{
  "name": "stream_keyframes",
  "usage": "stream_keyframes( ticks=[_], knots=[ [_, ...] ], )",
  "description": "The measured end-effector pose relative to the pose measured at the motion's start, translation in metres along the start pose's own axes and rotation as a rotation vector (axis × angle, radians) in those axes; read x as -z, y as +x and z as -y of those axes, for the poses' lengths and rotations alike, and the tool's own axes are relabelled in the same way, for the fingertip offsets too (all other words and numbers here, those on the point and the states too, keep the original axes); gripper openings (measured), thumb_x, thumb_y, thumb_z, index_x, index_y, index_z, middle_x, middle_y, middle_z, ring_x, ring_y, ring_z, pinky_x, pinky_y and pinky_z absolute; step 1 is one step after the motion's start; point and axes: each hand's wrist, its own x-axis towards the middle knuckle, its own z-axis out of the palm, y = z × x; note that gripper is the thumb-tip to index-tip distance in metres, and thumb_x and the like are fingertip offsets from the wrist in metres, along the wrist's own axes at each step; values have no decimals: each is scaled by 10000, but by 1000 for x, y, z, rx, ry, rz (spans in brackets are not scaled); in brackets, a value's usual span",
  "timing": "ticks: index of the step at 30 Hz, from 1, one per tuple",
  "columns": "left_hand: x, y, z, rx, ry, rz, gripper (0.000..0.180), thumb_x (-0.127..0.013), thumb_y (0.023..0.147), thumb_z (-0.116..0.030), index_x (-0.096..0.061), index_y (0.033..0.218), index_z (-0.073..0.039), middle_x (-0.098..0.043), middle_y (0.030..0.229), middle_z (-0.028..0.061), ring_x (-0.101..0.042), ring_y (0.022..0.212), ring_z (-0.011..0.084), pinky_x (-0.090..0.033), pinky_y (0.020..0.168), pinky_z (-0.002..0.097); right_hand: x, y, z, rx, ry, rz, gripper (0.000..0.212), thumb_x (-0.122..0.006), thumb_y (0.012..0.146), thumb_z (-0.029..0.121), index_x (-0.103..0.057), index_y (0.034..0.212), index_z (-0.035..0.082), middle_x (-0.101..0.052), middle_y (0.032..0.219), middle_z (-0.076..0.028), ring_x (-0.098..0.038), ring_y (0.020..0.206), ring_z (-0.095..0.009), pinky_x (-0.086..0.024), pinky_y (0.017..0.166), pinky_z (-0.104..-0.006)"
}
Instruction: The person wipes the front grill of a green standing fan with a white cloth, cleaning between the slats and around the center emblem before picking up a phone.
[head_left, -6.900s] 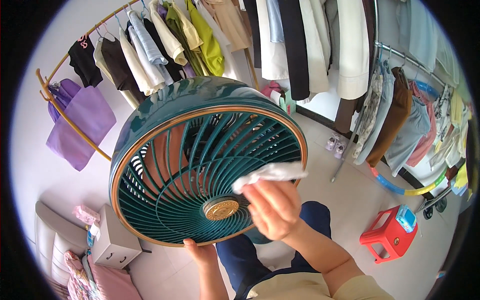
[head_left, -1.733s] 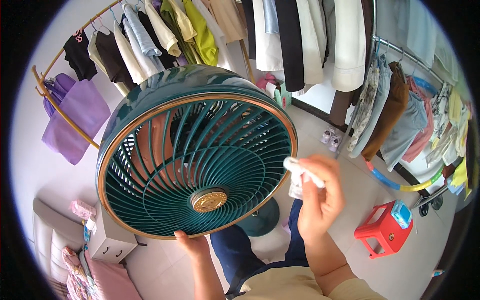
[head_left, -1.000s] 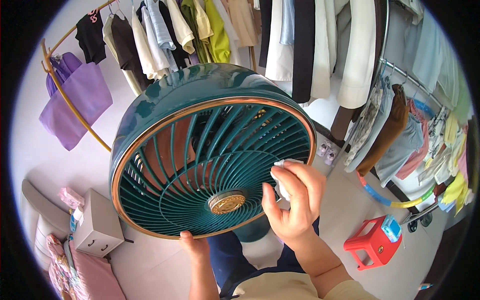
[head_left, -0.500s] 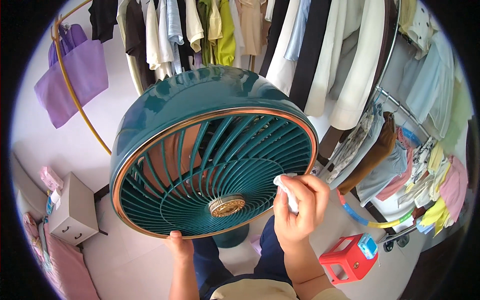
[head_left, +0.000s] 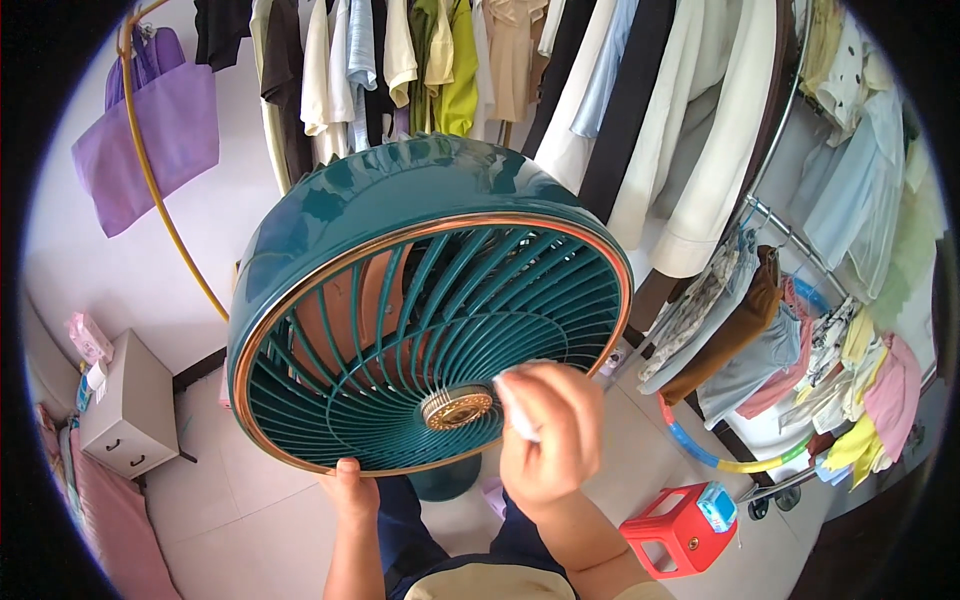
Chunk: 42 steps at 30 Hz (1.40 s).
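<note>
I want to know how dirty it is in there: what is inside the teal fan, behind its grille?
Through the slats of the teal fan, orange-brown blades show. The gold hub cap hides the centre, and the right hand with its white wipe covers slats beside it.

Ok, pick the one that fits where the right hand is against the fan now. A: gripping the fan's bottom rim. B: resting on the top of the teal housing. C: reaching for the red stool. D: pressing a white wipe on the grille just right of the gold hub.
D: the right hand holds a white wipe against the teal fan grille beside the gold hub; the left hand grips the bottom rim.
</note>
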Motion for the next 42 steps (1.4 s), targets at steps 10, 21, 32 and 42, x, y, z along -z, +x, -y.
stream_keyframes(
  ticks=[10,21,32,42],
  knots=[
    [-3,0,-2,-2,5,12,834,-750,652,-355,-322,1288,-28,-446,1220,77,-452,1101,224,-361,955,369,12,-7,-16,-60,-222,-52,234,-610,680,-67,-671,891,16,-554,856,-106,-558,755,-234,-458,648,-306],
    [2,6,-7,-33,66,80,791,-643,748,-482,-346,1266,36,-444,1250,133,-470,1134,264,-396,962,413,14,-1,-20,-32,-101,-46,202,-621,711,-68,-637,906,-16,-606,880,-133,-585,743,-271,-477,653,-335],
    [-6,5,-16,34,47,63,848,-694,710,-443,-293,1300,17,-417,1259,124,-437,1143,257,-368,976,403,6,1,-5,9,43,39,237,-622,700,-35,-639,936,-24,-591,926,-127,-582,797,-266,-479,700,-338],
    [-17,3,-12,-23,47,5,856,-693,712,-454,-302,1295,35,-426,1253,127,-443,1139,261,-366,976,400,4,2,-5,-36,35,-11,241,-650,674,-41,-633,913,-15,-595,882,-111,-576,763,-253,-479,657,-314]
  ],
)
